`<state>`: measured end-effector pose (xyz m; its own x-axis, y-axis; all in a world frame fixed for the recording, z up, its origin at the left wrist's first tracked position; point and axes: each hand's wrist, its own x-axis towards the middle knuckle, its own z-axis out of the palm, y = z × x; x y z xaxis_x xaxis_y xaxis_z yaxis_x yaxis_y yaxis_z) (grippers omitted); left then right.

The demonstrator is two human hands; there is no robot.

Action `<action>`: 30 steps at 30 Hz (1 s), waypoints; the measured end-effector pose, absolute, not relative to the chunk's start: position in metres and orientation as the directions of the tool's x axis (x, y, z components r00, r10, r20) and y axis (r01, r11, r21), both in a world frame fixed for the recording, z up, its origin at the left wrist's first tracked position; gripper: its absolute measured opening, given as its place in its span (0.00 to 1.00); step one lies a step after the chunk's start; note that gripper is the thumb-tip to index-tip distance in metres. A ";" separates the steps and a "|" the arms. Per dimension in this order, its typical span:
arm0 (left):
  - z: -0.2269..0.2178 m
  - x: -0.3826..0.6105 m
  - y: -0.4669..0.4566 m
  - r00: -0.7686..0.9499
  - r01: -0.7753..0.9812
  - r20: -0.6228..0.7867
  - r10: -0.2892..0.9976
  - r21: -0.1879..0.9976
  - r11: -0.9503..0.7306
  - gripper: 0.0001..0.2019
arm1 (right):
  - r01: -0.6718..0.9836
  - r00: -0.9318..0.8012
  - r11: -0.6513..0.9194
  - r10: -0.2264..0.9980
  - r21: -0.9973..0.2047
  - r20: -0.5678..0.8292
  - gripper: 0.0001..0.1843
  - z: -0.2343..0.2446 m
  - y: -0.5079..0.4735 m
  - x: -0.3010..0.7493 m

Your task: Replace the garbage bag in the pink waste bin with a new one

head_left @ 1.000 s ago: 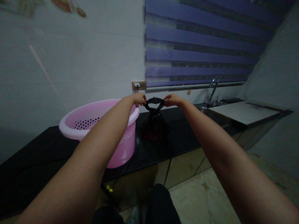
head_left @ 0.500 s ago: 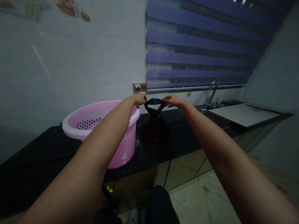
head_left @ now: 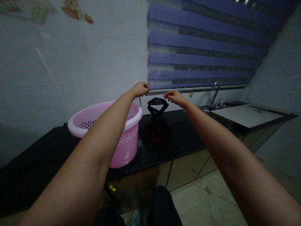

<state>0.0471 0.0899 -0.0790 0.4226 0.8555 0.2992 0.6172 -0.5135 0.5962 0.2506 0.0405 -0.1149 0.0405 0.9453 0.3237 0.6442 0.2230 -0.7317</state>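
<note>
Just below the right grip (head_left: pixel 174 97) stands a bag (head_left: pixel 158 128).

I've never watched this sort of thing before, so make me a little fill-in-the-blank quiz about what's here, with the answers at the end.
1. The plastic bag on the countertop is coloured ____.
2. As seen in this picture, the perforated plastic basket stands to the ____ of the bag.
3. The bag's handles point ____.
4. Of the person's two hands, the ____ hand is nearer the faucet.

Missing words: black; left; up; right.
</note>
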 end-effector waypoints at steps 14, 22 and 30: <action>-0.051 0.010 0.067 0.298 0.601 0.307 0.904 0.675 -0.427 0.10 | 0.576 0.013 0.247 0.950 -0.779 0.311 0.10 -0.095 0.037 0.216; -0.053 -0.011 0.060 0.273 0.630 0.297 0.915 0.664 -0.404 0.09 | 0.584 -0.007 0.255 0.951 -0.771 0.309 0.07 -0.093 0.036 0.200; -0.055 -0.034 0.061 0.231 0.630 0.285 0.930 0.685 -0.366 0.09 | 0.573 -0.045 0.263 0.956 -0.776 0.292 0.09 -0.096 0.048 0.185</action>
<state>-0.0339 0.0612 -0.0552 0.2309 0.9303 0.2850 0.6299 -0.3661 0.6849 0.1854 0.0478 -0.0964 -0.0446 0.9555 0.2915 0.5734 0.2634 -0.7757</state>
